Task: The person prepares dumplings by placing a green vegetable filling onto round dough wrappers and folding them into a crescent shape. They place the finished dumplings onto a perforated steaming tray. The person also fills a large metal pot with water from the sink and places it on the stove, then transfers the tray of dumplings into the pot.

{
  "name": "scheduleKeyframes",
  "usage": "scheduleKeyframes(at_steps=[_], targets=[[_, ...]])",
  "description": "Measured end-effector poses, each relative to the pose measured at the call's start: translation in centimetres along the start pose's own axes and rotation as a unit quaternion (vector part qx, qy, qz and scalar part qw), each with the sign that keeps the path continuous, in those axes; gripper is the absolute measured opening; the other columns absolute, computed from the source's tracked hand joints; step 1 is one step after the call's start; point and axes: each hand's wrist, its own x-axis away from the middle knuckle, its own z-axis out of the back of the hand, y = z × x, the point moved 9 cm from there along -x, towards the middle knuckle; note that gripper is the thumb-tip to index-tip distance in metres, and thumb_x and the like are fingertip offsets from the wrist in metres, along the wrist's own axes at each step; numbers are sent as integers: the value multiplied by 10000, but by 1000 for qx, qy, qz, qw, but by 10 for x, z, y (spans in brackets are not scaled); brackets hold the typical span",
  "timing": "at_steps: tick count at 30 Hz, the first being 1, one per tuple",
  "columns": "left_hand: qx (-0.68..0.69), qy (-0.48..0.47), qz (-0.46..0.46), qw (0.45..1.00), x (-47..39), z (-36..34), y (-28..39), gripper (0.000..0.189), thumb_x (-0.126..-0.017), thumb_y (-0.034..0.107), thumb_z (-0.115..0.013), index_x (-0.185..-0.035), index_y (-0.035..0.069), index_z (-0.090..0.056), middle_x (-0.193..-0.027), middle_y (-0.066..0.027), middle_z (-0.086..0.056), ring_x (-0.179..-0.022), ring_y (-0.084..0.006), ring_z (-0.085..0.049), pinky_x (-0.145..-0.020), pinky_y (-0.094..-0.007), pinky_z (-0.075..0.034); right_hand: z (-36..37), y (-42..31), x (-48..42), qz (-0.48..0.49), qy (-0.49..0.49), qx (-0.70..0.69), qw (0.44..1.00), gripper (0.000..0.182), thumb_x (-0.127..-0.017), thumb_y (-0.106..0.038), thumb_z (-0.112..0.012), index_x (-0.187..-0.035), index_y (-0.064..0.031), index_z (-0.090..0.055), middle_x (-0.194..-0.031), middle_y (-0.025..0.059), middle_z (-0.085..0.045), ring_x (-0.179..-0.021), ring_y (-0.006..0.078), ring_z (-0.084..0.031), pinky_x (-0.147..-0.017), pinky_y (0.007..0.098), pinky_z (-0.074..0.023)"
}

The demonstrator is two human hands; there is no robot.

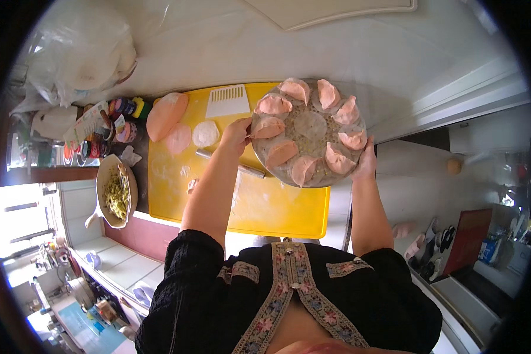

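Note:
My left hand (236,136) and my right hand (366,163) grip opposite edges of a round perforated steamer tray (310,147). Several pink pleated dumplings (281,153) form a ring on it, many on thin pale liners. One bare liner (310,125) lies at its centre. The tray is held over the far right part of a floured yellow board (274,212). Behind my left forearm, which hides its middle, lies a metal rolling pin (252,171). Left of that hand are a white dough round (205,133), a flat pink dough piece (178,138) and a larger pink dough lump (167,116).
A white slotted scraper (227,101) rests at the board's far edge. Left of the board stands a cream pan (133,190) of chopped green filling (116,194). Jars (93,148) and plastic bags (84,48) crowd the far left. Shoes (431,248) sit on the right.

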Motion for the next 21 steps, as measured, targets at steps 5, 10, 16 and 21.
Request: scheduleKeyframes(at_steps=[5,10,16,21], targets=[[93,-33,-42,994,35,1,-11,265,-1061,272,-522,-1178,55,-618,-1018,-39,-664,-895,-128,-629,-728,-277,-518,-1,-16,6,13,13,37,999,662,-1072,-572,-281,-1434,-49,-463,-1379,148,-571,-1227,321,-603,-1024,475,-527],[264,-36,-102,959,121,0,-16,283,-1090,250,-442,-1234,38,-562,-1171,-90,-643,-1045,-200,-641,-905,-372,-541,-23,-26,42,-37,-10,89,995,710,-1051,-620,-290,-1434,-47,-458,-1362,155,-581,-1213,335,-613,-1014,490,-532],[367,9,-173,914,238,-5,-19,421,-1085,333,-442,-1334,5,-531,-1305,-156,-619,-1163,-281,-612,-1057,-452,-481,-78,-53,88,-104,-144,110,978,725,-1045,-636,-289,-1432,-48,-461,-1330,148,-598,-1196,325,-611,-1026,489,-511],[452,61,-216,863,359,-43,-6,405,-1081,320,-454,-1315,2,-546,-1274,-162,-637,-1132,-280,-637,-1011,-449,-511,-146,-90,145,-209,-230,100,945,674,-1050,-614,-327,-1382,-54,-504,-1301,140,-615,-1173,316,-620,-1025,476,-508]])
